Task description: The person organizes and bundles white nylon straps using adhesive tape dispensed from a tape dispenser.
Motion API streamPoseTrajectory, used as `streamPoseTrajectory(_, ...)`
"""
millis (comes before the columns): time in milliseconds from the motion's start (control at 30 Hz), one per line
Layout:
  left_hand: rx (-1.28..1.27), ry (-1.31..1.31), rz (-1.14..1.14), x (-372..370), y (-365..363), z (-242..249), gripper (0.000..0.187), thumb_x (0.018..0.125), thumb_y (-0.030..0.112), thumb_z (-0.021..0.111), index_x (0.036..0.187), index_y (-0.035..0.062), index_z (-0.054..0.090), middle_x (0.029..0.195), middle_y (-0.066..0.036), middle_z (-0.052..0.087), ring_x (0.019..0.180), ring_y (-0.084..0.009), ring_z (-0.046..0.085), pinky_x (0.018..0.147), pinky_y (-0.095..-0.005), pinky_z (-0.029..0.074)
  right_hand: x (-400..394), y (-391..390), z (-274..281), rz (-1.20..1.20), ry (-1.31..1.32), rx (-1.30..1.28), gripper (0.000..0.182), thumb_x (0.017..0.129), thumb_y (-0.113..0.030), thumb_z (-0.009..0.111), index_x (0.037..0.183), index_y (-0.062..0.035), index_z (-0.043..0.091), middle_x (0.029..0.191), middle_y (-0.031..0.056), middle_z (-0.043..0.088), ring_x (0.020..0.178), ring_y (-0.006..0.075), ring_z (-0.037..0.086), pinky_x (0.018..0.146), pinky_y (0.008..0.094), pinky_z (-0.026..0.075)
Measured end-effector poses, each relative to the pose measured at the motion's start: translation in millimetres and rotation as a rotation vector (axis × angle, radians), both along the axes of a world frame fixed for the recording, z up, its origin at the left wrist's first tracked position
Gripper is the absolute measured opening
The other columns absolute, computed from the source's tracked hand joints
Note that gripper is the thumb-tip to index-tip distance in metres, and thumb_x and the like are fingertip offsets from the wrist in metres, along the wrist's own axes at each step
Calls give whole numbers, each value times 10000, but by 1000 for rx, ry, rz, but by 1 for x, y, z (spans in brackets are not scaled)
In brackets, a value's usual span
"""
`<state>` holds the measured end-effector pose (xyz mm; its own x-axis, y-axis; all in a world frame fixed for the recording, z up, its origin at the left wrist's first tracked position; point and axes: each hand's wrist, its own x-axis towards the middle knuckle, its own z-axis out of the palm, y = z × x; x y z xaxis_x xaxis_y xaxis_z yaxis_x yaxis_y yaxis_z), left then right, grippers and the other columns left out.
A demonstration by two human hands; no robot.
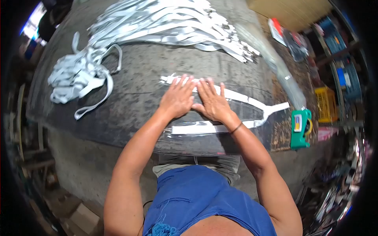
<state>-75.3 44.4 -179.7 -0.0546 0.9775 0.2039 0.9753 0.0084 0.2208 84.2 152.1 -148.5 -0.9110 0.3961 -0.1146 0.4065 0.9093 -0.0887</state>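
Both hands lie flat on the dark table, side by side, over the upper arm of a white Y-shaped strap (236, 96). My left hand (178, 97) has its fingers stretched out over the strap near its frayed-looking white end. Just right of it, my right hand (213, 100) is spread with the palm down, its thumb touching or close to my left hand. The strap's lower arm runs below the hands, passing under my right wrist. Its two arms join at the right in a short tail. Clear film shows around parts of the strap.
A large bundle of white straps (169, 23) covers the back of the table (134, 84). A loose pile of pale straps (75, 74) lies at left. At right are a green tape dispenser (298, 129), a long clear plastic bundle (281, 70) and a yellow crate (325, 104).
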Motion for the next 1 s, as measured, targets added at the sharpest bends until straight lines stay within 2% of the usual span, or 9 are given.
streamPoseTrajectory(67,-81,-37,0,-3,2,4,585,939,260,485,1462,19,384,1551,-163,332,1464,-335,248,1188,-496,191,0,9,17,-56,-87,-258,856,939,-667,362,1551,-89,210,1613,152,185,1504,332,96,1164,618,58)
streamPoseTrajectory(167,-19,14,-1,0,3,1,607,943,292,501,1473,29,369,1540,-155,353,1451,-337,272,1184,-503,187,34,26,26,10,252,-93,703,947,-526,504,1498,-126,331,1562,175,294,1461,374,231,1114,660,200)
streamPoseTrajectory(233,-6,-15,-12,4,5,4,580,954,341,509,1473,105,406,1545,-154,345,1448,-340,273,1179,-513,189,72,56,44,-28,303,-45,615,922,-362,612,1444,-112,404,1505,182,376,1397,385,337,1095,601,297)
streamPoseTrajectory(300,-20,76,-22,3,3,3,552,956,402,522,1456,180,450,1541,-154,351,1441,-352,280,1176,-518,192,130,110,40,30,556,-3,382,860,-114,664,1238,-98,609,1264,162,609,1174,361,564,1000,415,469)
streamPoseTrajectory(333,-9,51,-15,3,3,2,530,960,442,514,1437,212,480,1540,-155,350,1440,-360,277,1176,-516,192,161,131,38,-117,523,-45,362,850,-79,665,1210,-112,638,1220,151,639,1136,356,592,977,401,489)
streamPoseTrajectory(433,-30,67,-13,3,3,4,530,968,450,496,1438,207,478,1542,-152,349,1440,-359,276,1178,-512,189,246,167,42,-363,193,-33,409,850,-153,687,1255,-147,637,1365,129,562,1287,336,492,1077,432,400)
streamPoseTrajectory(567,-42,88,4,5,5,6,530,972,462,483,1427,191,490,1546,-143,346,1450,-363,256,1177,-528,183,275,156,20,-328,22,-68,514,835,-196,715,1329,-161,576,1434,131,504,1364,373,401,1111,454,357)
streamPoseTrajectory(833,-93,245,-7,6,4,13,673,978,572,376,1514,167,330,1591,-125,261,1486,-360,151,1192,-545,98,281,158,-10,-239,339,-85,501,748,-144,783,1213,-117,597,1260,134,606,1220,349,538,1000,486,428)
streamPoseTrajectory(1000,177,22,125,1,-11,14,777,953,668,317,1559,193,211,1609,-136,201,1489,-365,131,1202,-514,87,258,141,22,-351,85,-1,418,720,-111,778,1066,-79,546,1104,120,625,1049,368,597,945,507,401)
